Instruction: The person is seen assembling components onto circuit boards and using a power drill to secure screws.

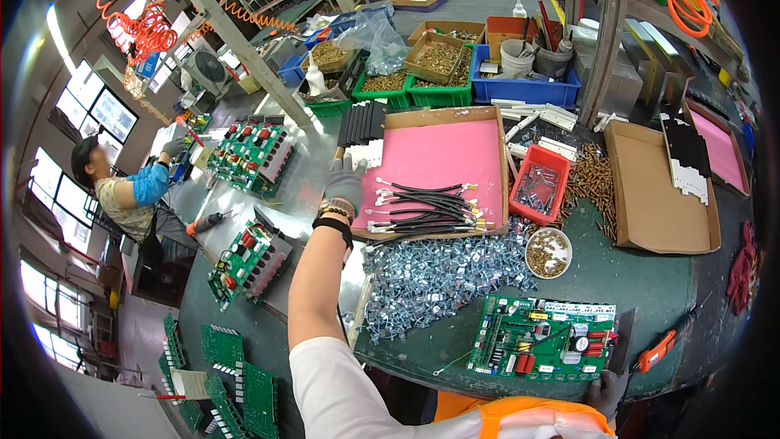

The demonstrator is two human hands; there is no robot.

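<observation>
left hand (346, 181): grey-gloved, empty, fingers spread, reaching over shallow pink-lined cardboard tray (443, 154) | right hand (608, 390): steadies green circuit board (543, 348); grip unclear | advice: lift one black cable (422, 210) singly

i've got the circuit board (543, 348) nearest me, clip pile (439, 272) behind it, cable box (435, 175) further back on the desk (650, 284).

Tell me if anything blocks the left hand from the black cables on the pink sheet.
Nothing visible does. The gloved left hand rests at the pink sheet's left edge, and the black cables lie just to its right on open sheet.
</observation>
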